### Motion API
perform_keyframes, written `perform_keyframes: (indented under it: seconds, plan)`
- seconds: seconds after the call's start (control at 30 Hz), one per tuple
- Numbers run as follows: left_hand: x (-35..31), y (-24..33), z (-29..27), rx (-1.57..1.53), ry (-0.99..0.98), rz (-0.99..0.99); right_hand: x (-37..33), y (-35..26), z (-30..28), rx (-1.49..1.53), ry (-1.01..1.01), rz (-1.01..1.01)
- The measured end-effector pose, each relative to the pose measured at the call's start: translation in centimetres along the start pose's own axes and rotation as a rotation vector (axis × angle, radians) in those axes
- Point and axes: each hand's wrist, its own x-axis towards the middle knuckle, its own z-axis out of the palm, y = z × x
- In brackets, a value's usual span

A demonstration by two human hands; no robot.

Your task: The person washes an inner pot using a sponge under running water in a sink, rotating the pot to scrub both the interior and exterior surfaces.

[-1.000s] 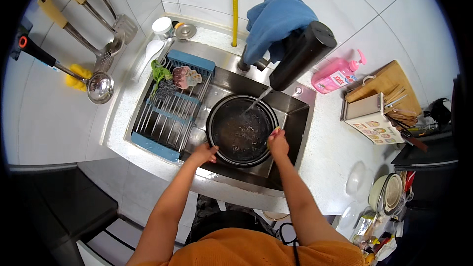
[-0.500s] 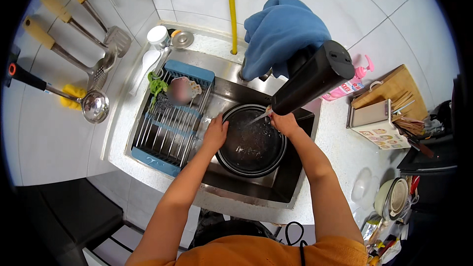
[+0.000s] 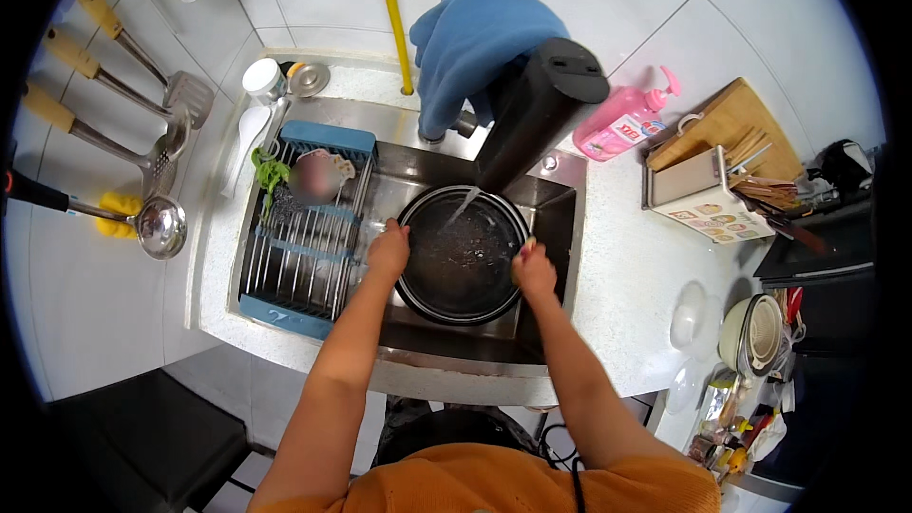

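Note:
A round black pan [image 3: 456,271] sits in the steel sink, with some water and small bits in it. My left hand [image 3: 389,250] grips its left rim, thumb uppermost. On the opposite side my right hand [image 3: 533,269] is closed at the right rim; a small yellowish patch shows by its fingertips, too small to make out. A stream of water [image 3: 463,206] falls into the pan from beneath a black cylindrical tap body [image 3: 541,104]. The fingers under the rim are hidden on both sides.
Left of the pan, a blue-ended drying rack [image 3: 285,315] holds green leaves [image 3: 272,174] and a pinkish item [image 3: 315,178]. A blue cloth [image 3: 484,33] drapes over the tap. On the right counter stand a pink pump bottle [image 3: 622,122] and a chopstick holder [image 3: 708,199]. Ladles [image 3: 161,226] hang left.
My right hand has moved from the pan's upper right, near the spout, down to its right rim. The left hand keeps its hold. The whole view has shifted slightly.

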Motion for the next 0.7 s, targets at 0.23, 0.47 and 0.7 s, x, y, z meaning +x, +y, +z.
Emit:
perform_keyframes:
  seconds: [0.23, 0.47, 0.7]
  plan:
    - [0.4, -0.2, 0.5, 0.015, -0.005, -0.002, -6.3, 3.2, 5.9, 0.427, -0.174, 0.329]
    - [-3.4, -2.1, -0.4, 0.044, -0.252, -0.150, -3.0, 2.4, 2.6, 0.248, -0.070, 0.042]
    - [-6.3, -3.2, 0.4, -0.226, -0.144, -0.121, 6.3, -0.8, -2.9, -0.244, -0.230, -0.547]
